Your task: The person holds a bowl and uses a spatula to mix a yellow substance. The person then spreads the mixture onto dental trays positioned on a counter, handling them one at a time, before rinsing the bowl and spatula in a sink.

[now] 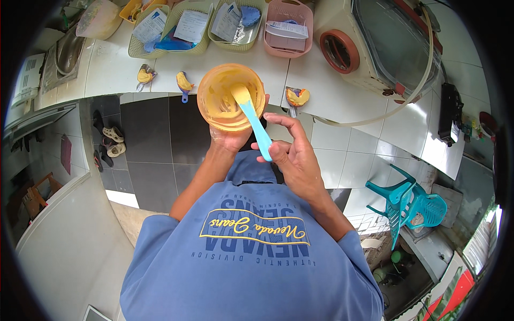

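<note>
My left hand (231, 140) is wrapped round the underside of an orange mixing bowl (234, 127), tilted so its inside shows. Thick yellow paste (222, 107) coats the bowl's wall. Between the thumb and fingers of my right hand (297, 158) is the light blue handle of a spatula (257, 130); its paste-covered blade rests inside the bowl. Beyond the bowl, on the white counter, lie a small dental impression tray (145, 75) filled with yellow material, a blue-handled impression tray (184, 83) to its right, and a third impression tray (297, 97) right of the bowl.
Along the counter's back stand green baskets (142, 51) and a pink basket (289, 49) holding papers and bags. At right sit a large cream machine (342, 32) with a hose (396, 113) and a black power strip (450, 115). A teal chair (407, 200) stands on the floor.
</note>
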Demonstrator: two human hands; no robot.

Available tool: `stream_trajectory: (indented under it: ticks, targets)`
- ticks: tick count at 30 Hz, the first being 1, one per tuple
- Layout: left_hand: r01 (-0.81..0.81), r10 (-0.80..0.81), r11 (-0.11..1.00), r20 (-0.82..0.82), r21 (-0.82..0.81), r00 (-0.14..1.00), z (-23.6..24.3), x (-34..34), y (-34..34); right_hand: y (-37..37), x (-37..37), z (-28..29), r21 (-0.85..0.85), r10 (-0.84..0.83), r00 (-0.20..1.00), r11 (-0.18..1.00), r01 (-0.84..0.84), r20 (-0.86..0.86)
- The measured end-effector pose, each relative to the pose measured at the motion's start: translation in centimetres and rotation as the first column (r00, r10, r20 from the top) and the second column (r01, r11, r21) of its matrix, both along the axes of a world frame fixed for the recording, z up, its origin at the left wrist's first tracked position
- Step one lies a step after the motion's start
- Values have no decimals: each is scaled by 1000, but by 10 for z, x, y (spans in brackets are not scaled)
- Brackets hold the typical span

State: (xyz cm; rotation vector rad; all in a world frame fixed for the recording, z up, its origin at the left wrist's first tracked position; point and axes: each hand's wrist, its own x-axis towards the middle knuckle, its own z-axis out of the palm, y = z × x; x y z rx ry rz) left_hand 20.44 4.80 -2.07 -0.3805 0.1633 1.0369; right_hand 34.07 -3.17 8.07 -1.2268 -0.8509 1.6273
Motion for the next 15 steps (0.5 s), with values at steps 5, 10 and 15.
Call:
stream_trajectory:
  ticks: [5, 10, 15]
  targets:
    - [23, -19, 996, 49, -88, 999, 11, -4, 3, -25, 46, -60, -82, -287, 933, 947, 310, 219]
    - [34, -36, 999, -63, -31, 997, 20, -12, 6, -12, 68, -160, -290, -244, 829, 856, 428, 503]
    - [30, -35, 999, -137, -44, 990, 21, -25, -4, 6, 50, -192, -329, -442, 887, 825, 459, 131]
